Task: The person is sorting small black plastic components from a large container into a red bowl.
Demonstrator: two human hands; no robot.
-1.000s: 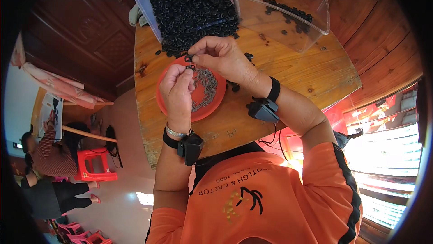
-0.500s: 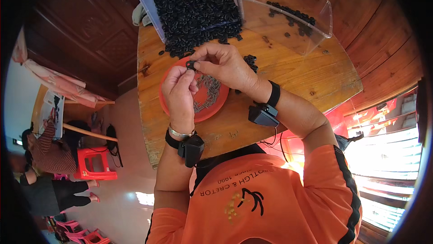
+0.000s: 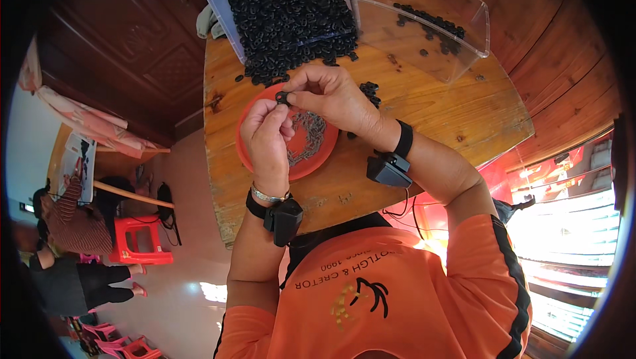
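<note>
Both hands met above the red dish (image 3: 265, 104): my right hand (image 3: 331, 97) pinched a small black ring (image 3: 283, 98) at its fingertips, and my left hand (image 3: 266, 139) had closed its fingers in just beneath it, nearer than a second earlier. Under them the dish lay on the bench (image 3: 424, 127), holding a loose heap of thin metal pieces (image 3: 306, 135). Beyond it sat a tray heaped with black rings (image 3: 291, 11), and to the right a clear tub (image 3: 424, 21) with only a few.
</note>
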